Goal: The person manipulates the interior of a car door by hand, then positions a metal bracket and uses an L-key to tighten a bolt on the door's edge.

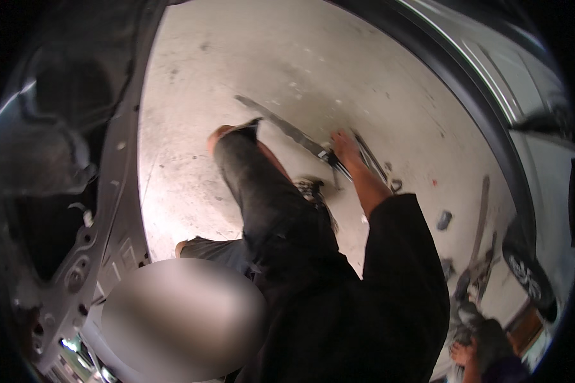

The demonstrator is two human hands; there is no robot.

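Observation:
My right hand [346,148] reaches down to the concrete floor, its black sleeve ending near the elbow. Beside its fingers lie thin dark rods [372,156], which look like metal tools. Motion blurs the fingers, so whether they grip one is unclear. A long dark grey strip [278,121] runs along the floor toward the hand from the upper left. Near its lower end is a small jumble of dark parts [310,187], partly behind my bent leg [252,179]. Nowhere in the picture does my left hand show.
At the left stands a bare metal car panel [118,159] with holes. A light-coloured car [524,83] with a black lower edge curves along the right. Another person's hand [464,352] is at lower right, near a wheel [527,274]. A small dark block [444,220] lies on the floor.

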